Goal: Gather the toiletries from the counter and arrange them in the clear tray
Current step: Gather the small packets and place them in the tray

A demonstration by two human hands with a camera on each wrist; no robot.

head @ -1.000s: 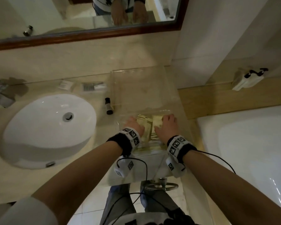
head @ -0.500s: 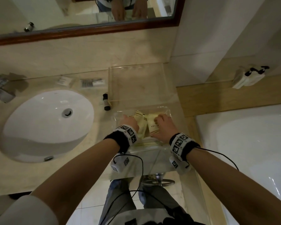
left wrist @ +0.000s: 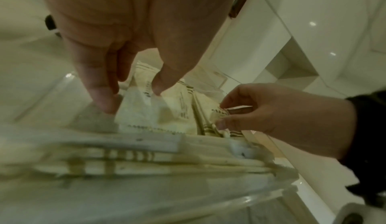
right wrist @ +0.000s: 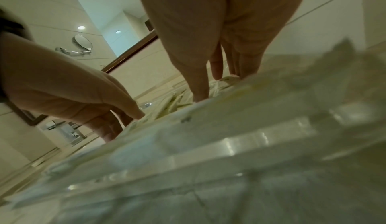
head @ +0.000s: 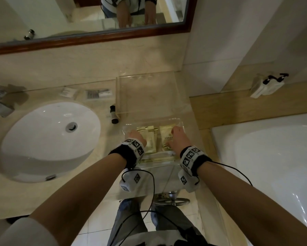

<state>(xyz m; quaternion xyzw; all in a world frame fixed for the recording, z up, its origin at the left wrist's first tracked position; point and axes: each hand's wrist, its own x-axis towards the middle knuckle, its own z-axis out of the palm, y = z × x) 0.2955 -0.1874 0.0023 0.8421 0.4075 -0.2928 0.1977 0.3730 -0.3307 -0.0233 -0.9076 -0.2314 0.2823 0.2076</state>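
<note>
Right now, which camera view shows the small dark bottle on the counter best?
The head view: the small dark bottle lies whole on the counter, beside the sink. The left wrist view shows only a dark sliver, likely it, behind the left hand; the right wrist view shows none of it.

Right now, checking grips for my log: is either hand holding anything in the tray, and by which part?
The right hand pinches a cream sachet by its near end. The left hand rests fingertips on another sachet; grip unclear.
</note>
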